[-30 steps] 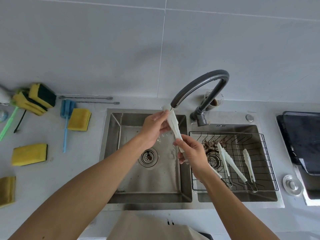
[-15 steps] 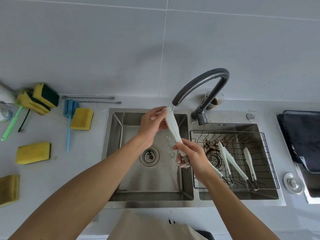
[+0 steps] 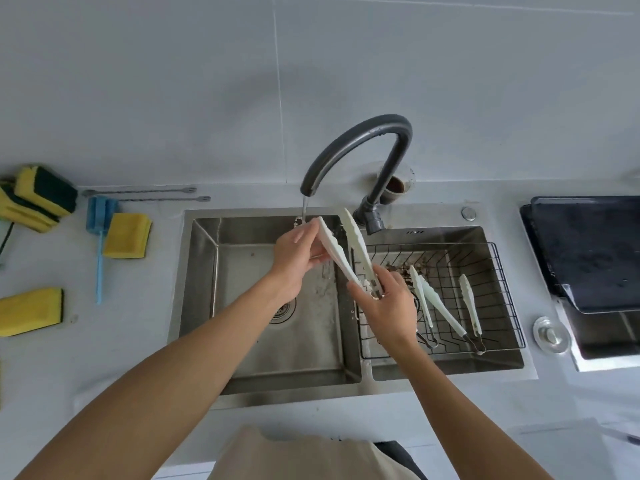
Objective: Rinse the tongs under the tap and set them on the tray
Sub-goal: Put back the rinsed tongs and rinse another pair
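White tongs (image 3: 356, 249) are held over the left sink basin, their two arms spread apart in a V. My right hand (image 3: 388, 306) grips them at the hinge end. My left hand (image 3: 298, 256) holds the tip of the left arm right under the thin stream of water falling from the dark curved tap (image 3: 356, 140). The dark tray (image 3: 588, 251) lies on the counter at the far right, with nothing visible on it.
A wire basket (image 3: 502, 292) in the right basin holds two more white tongs (image 3: 440, 303). Yellow sponges (image 3: 126, 235) and a blue brush (image 3: 100, 223) lie on the counter to the left. A round metal sink plug (image 3: 550, 334) sits between basket and tray.
The tongs, held closed a second ago, have sprung open into a V. My left hand now holds only the left arm's tip under the water.
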`<state>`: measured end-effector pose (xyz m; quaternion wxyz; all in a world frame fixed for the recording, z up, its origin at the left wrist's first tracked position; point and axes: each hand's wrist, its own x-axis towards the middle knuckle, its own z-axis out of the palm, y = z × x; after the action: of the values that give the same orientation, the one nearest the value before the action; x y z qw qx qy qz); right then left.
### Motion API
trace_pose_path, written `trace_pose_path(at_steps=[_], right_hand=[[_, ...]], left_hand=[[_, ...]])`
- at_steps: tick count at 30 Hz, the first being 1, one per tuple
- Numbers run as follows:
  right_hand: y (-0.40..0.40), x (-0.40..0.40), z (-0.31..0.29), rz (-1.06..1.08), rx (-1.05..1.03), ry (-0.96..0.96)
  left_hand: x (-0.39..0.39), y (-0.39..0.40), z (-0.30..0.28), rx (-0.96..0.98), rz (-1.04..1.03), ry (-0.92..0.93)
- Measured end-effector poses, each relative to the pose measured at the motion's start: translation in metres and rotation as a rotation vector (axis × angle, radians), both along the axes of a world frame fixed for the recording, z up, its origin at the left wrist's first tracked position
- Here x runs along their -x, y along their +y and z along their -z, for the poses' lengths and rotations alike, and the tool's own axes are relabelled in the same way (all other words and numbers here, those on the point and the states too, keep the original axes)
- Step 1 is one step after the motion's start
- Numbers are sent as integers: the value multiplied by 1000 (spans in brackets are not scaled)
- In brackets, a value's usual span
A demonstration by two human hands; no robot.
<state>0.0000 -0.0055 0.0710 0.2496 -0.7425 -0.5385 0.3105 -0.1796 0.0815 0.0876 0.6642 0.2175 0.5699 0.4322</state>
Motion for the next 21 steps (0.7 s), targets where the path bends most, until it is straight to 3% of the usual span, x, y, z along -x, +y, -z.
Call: trace_pose_path(at_steps=[11,21], right_hand=[[-36,-104,45,54,188,-200],[-10,-136,74,-117,344,-322]], left_hand=[[-137,-38,44,190,177,134],[-197,-48,110,351,233,505]])
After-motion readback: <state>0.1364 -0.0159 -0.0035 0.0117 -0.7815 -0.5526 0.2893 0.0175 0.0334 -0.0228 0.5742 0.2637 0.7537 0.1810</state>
